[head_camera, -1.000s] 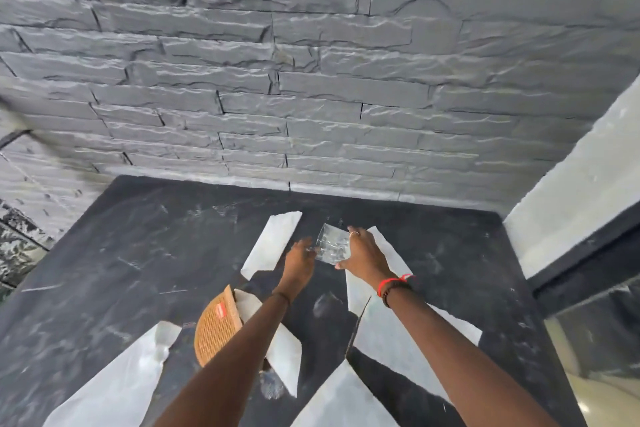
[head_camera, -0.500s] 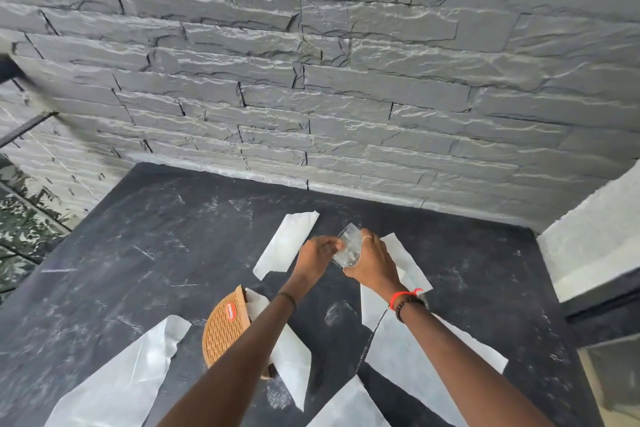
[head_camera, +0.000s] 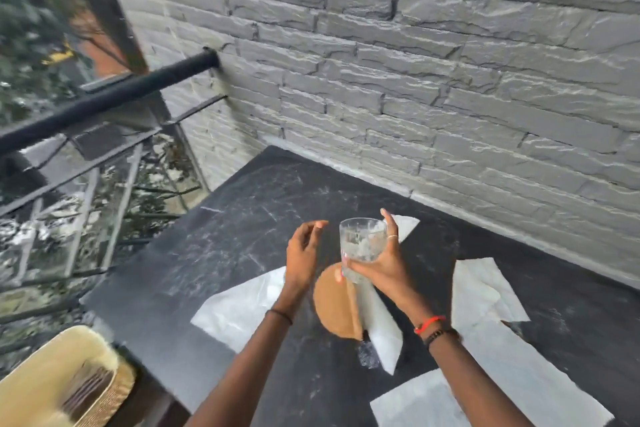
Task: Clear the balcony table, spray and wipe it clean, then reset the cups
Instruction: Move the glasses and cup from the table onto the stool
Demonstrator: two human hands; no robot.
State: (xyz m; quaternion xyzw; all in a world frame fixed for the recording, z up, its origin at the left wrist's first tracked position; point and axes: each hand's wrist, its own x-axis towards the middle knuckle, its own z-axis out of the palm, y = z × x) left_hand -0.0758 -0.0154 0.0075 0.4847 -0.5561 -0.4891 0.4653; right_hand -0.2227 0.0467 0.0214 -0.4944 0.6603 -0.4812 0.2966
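Note:
My right hand (head_camera: 384,263) grips a clear glass cup (head_camera: 362,246) and holds it upright above the black balcony table (head_camera: 221,243). Just left of the cup, my left hand (head_camera: 303,253) hovers with loosely curled fingers and holds nothing. A round woven coaster (head_camera: 334,305) lies on the table under my hands, partly under a white paper sheet (head_camera: 379,326). More white paper pieces (head_camera: 481,291) lie scattered across the tabletop.
A grey stone wall (head_camera: 415,62) backs the table. At the left a black metal railing (head_camera: 100,104) runs along the balcony edge. Below the table's left corner stands a woven basket (head_camera: 62,381). White paper sheets (head_camera: 239,308) cover the near side.
The view has swung left, so the railing and basket have come into sight. My left hand has let go of the cup. My right hand now holds it alone, raised and upright.

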